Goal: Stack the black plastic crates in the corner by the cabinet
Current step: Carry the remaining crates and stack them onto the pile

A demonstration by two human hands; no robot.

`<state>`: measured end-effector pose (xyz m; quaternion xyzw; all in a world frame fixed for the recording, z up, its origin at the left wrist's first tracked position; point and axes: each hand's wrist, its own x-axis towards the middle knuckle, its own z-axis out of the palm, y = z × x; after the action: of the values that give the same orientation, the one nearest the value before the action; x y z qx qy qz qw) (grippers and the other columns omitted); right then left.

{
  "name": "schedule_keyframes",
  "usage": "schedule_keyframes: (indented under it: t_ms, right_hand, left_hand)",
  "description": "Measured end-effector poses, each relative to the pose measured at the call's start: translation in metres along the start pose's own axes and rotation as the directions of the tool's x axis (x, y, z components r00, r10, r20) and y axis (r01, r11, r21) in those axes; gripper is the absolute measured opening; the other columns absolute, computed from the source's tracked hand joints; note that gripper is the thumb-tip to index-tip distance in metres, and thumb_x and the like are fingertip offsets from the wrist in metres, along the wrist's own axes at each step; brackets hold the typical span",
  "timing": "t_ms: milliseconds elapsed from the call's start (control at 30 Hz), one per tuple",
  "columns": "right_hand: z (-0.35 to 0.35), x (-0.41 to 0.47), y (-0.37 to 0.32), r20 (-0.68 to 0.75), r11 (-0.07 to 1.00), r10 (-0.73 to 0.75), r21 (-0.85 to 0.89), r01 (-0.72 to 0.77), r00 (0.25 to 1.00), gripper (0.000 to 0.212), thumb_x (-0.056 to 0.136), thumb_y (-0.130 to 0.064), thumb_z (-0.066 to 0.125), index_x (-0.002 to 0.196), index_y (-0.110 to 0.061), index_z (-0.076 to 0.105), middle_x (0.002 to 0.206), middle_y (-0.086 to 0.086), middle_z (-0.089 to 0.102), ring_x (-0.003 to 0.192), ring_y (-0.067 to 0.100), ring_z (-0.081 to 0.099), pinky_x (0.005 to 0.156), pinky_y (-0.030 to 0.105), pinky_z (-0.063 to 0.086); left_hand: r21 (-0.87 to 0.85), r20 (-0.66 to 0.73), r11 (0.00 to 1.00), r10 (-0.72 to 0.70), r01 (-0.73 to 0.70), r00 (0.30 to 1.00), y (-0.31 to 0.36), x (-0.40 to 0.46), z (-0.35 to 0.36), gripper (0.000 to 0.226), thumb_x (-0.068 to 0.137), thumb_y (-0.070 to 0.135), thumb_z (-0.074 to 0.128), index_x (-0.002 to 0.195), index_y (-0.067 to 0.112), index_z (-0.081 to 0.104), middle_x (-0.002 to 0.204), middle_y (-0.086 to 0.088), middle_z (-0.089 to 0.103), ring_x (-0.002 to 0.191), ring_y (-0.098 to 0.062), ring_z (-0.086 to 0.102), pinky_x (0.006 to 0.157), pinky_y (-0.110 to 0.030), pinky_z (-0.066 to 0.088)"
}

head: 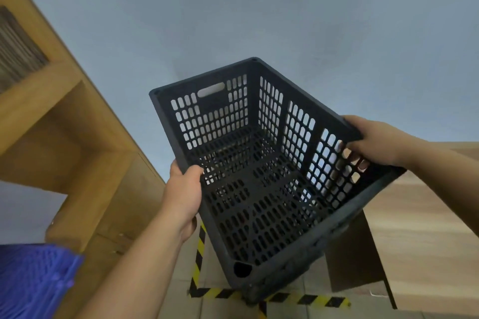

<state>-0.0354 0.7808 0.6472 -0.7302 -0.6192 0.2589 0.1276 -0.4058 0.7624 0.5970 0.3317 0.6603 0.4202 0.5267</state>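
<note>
Both hands held one black crate (pixel 259 176) up off the floor, in front of the pale wall (pixel 233 8), its open top turned toward the camera and tilted so that the far left corner sat highest and the near corner hung lowest. The left hand (pixel 182 191) gripped the left long rim, thumb hooked over the edge into the crate and the other fingers wrapped behind the wall, with the forearm rising straight from the lower left and the wrist nearly in line with it. The right hand (pixel 375 140) clamped the right rim near its near end, thumb laid along the top edge, fingers curled down the outside and showing through the slotted wall; its forearm came in from the right edge. Below the crate, yellow-and-black tape (pixel 311 299) marked a corner on the tiled floor. A wooden cabinet (pixel 77 150) stood to the left, close beside the taped area, a blurred blue plastic item (pixel 33 280) lay at the near left, and a brown cardboard box (pixel 420 228) stood on the right
</note>
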Motion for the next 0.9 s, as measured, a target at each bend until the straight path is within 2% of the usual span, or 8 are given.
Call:
schedule_keyframes:
  t_ms: [100, 200, 300, 400, 500, 600, 733, 900]
  right_hand:
    - [0.002, -0.001, 0.0, 0.001, 1.0, 0.007, -0.018, -0.007, 1.0, 0.057, 0.099, -0.005, 0.056, 0.148, -0.03, 0.044, 0.099, -0.003, 0.07, 0.077, 0.018, 0.073, 0.056, 0.023, 0.049]
    - [0.004, 0.0, 0.001, -0.007, 0.998, 0.024, -0.051, -0.025, 1.0, 0.057, 0.097, -0.008, 0.057, 0.148, -0.03, 0.044, 0.101, -0.001, 0.071, 0.087, 0.022, 0.072, 0.073, 0.035, 0.055]
    - [0.005, -0.004, -0.002, -0.054, 0.988, 0.056, -0.143, -0.063, 0.997, 0.054, 0.096, -0.017, 0.059, 0.148, -0.026, 0.045, 0.103, 0.002, 0.069, 0.095, 0.027, 0.066, 0.081, 0.037, 0.049]
    - [0.007, -0.017, -0.011, -0.148, 0.965, 0.133, -0.205, -0.161, 0.98, 0.055, 0.095, -0.03, 0.061, 0.147, -0.025, 0.045, 0.103, 0.005, 0.069, 0.09, 0.027, 0.062, 0.075, 0.037, 0.049]
    - [0.018, -0.037, -0.02, -0.279, 0.958, 0.215, -0.123, -0.257, 0.936, 0.062, 0.093, -0.03, 0.065, 0.151, -0.02, 0.045, 0.125, 0.012, 0.069, 0.111, 0.036, 0.063, 0.087, 0.042, 0.053]
    - [0.037, -0.059, -0.034, -0.427, 0.949, 0.263, -0.045, -0.311, 0.865, 0.061, 0.089, -0.03, 0.066, 0.146, -0.012, 0.051, 0.134, 0.017, 0.063, 0.121, 0.04, 0.057, 0.098, 0.05, 0.052]
    - [0.074, -0.082, -0.055, -0.474, 0.885, 0.401, -0.021, -0.465, 0.784, 0.075, 0.088, -0.045, 0.062, 0.151, -0.01, 0.044, 0.154, 0.023, 0.041, 0.144, 0.043, 0.034, 0.118, 0.055, 0.033]
    - [0.108, -0.102, -0.093, -0.442, 0.836, 0.539, 0.177, -0.519, 0.717, 0.073, 0.09, -0.032, 0.066, 0.153, -0.009, 0.038, 0.169, 0.023, 0.004, 0.157, 0.04, 0.001, 0.127, 0.05, 0.008]
  left_hand:
    - [0.029, -0.004, 0.999, 0.013, -0.013, 1.0, 0.0, -0.003, -0.001, 0.062, 0.084, 0.047, 0.056, 0.146, 0.047, 0.048, 0.133, 0.0, 0.072, 0.119, -0.033, 0.069, 0.104, -0.06, 0.055]
    - [0.063, 0.014, 0.998, 0.011, -0.012, 1.0, 0.002, -0.002, -0.003, 0.071, 0.09, 0.055, 0.052, 0.158, 0.048, 0.033, 0.149, 0.004, 0.06, 0.133, -0.032, 0.059, 0.114, -0.059, 0.047]
    - [0.072, 0.04, 0.997, 0.011, -0.014, 0.999, 0.004, -0.001, -0.005, 0.073, 0.093, 0.061, 0.051, 0.16, 0.047, 0.027, 0.157, 0.006, 0.052, 0.142, -0.031, 0.051, 0.121, -0.058, 0.038]
    - [0.09, 0.043, 0.995, 0.045, -0.048, 0.998, 0.008, 0.008, -0.014, 0.064, 0.102, 0.059, 0.049, 0.159, 0.036, 0.031, 0.156, 0.005, 0.05, 0.142, -0.027, 0.048, 0.122, -0.054, 0.035]
    - [0.117, 0.021, 0.989, 0.086, -0.088, 0.996, 0.028, 0.027, -0.027, 0.058, 0.107, 0.05, 0.048, 0.158, 0.028, 0.033, 0.148, 0.003, 0.051, 0.131, -0.023, 0.05, 0.121, -0.052, 0.037]
    - [0.239, -0.005, 0.957, 0.172, -0.166, 0.985, 0.056, 0.056, -0.039, 0.069, 0.108, 0.044, 0.053, 0.166, 0.028, 0.019, 0.17, -0.004, 0.032, 0.151, -0.034, 0.039, 0.122, -0.053, 0.033]
    - [0.453, 0.017, 0.825, 0.37, -0.337, 0.929, 0.095, 0.1, -0.052, 0.072, 0.103, 0.028, 0.063, 0.165, 0.022, 0.027, 0.17, -0.008, 0.027, 0.15, -0.036, 0.04, 0.117, -0.049, 0.041]
    - [0.772, 0.262, 0.421, 0.473, -0.477, 0.841, 0.13, 0.164, -0.055, 0.06, 0.093, 0.032, 0.066, 0.147, 0.014, 0.048, 0.148, -0.013, 0.048, 0.137, -0.038, 0.048, 0.111, -0.057, 0.046]
